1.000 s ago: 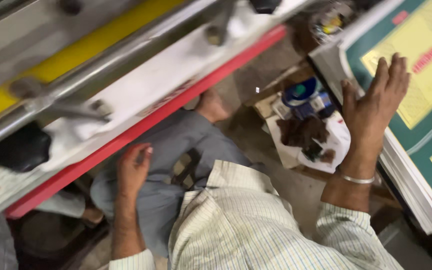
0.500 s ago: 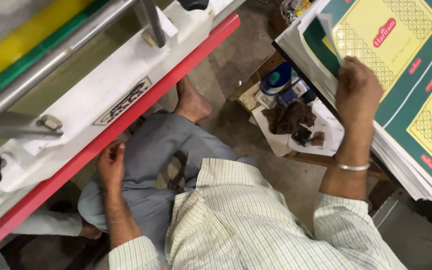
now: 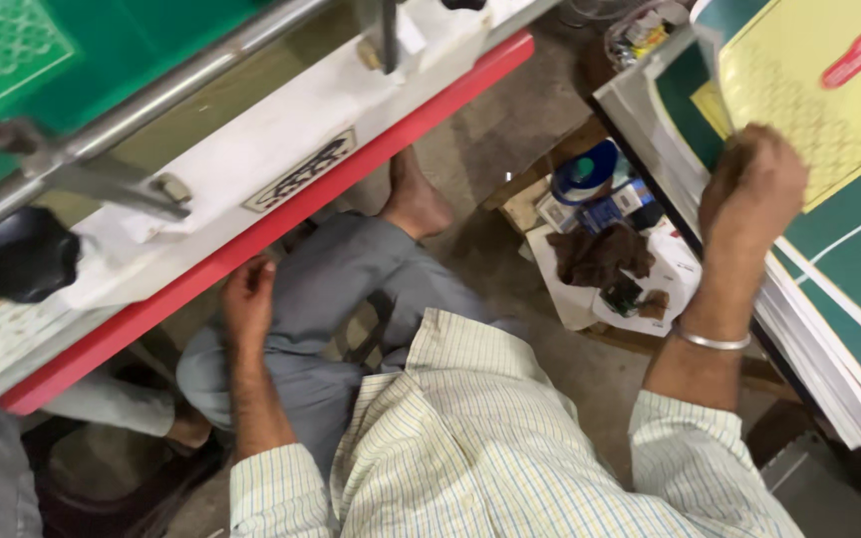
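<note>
- Your right hand (image 3: 754, 184) is raised at the stack of printed sheets (image 3: 829, 229), with its fingers curled together on the near edge of the top sheet (image 3: 819, 90), a yellow and green one lifted a little off the stack.
- The stack lies on the counter (image 3: 650, 125) to your right; its layered white edges show below your right wrist, which wears a metal bangle (image 3: 712, 340).
- Your left hand (image 3: 248, 299) rests on your grey-trousered knee (image 3: 351, 289), just beside the red edge (image 3: 251, 234) of the printing machine. Its fingers are loosely bent and hold nothing.
- Left of the stack, lower down on the floor, a white sheet (image 3: 665, 274) carries a dark brown rag (image 3: 600, 254), with a round blue tin (image 3: 585, 174) and small boxes just above the rag.
- Your bare foot (image 3: 416, 204) is on the floor between the red edge and the rag.
- On the machine, well left of the stack, there are a metal bar (image 3: 142, 100), a black knob (image 3: 20, 254) and a green printed surface (image 3: 72, 50).
</note>
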Demonstrator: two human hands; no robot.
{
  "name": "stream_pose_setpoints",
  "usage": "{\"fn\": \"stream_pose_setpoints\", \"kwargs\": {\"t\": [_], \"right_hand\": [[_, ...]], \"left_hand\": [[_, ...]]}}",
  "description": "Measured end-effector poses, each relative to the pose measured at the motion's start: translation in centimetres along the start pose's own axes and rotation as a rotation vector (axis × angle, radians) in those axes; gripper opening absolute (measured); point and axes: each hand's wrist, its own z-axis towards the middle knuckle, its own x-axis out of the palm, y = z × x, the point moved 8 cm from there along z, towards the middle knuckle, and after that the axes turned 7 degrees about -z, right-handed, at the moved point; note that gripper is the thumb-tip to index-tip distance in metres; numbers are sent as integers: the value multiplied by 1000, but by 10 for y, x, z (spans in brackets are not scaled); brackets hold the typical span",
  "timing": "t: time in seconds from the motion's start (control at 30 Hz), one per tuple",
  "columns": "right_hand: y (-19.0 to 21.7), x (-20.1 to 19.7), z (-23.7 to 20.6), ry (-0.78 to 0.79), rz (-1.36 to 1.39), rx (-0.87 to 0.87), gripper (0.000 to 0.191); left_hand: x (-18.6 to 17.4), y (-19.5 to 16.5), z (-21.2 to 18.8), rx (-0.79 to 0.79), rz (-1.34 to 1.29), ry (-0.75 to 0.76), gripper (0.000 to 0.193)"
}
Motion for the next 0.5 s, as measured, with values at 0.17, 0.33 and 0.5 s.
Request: {"fn": "stream_pose_setpoints", "kwargs": {"t": [0.17, 0.33, 0.5], "right_hand": [[12, 20, -26, -107, 35, -18, 28], [7, 26, -32, -116, -4, -5, 30], [13, 23, -31, -128, -27, -58, 26]], "left_hand": [[-5, -2, -2, -22, 65, -32, 27], [-5, -6, -2, -11, 6, -44, 34], [-5, -6, 1, 15, 76, -58, 39]]}}
